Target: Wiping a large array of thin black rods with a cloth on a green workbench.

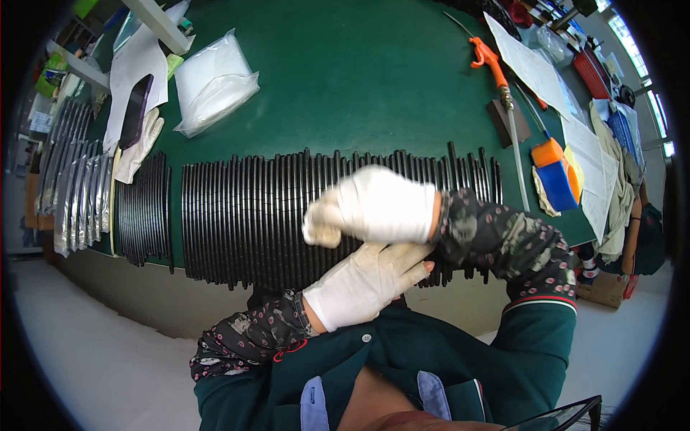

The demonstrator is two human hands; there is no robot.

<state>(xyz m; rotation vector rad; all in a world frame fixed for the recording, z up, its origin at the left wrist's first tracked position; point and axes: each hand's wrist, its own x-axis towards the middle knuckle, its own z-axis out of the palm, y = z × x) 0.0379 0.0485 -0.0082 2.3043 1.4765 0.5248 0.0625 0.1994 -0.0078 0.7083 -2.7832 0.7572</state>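
Observation:
A wide row of thin black rods (237,215) lies side by side along the near edge of the green table. My left hand (366,284), in a white glove, rests over the near ends of the rods with its fingers stretched out toward the right. One fingertip is bare. Above it, my right hand (377,205), also gloved in white, crosses over the middle of the row with its fingers curled in. It is slightly blurred, and whatever its fingers may hold is hidden. Both hands cover part of the rods.
Left of the row lie a smaller group of black rods (144,208), plastic-wrapped rods (83,194), a loose glove (140,147) and a phone (136,111). Clear plastic bags (215,82) sit farther back. An orange air gun (490,63), a dark block (507,122) and a blue-orange object (557,176) stand right.

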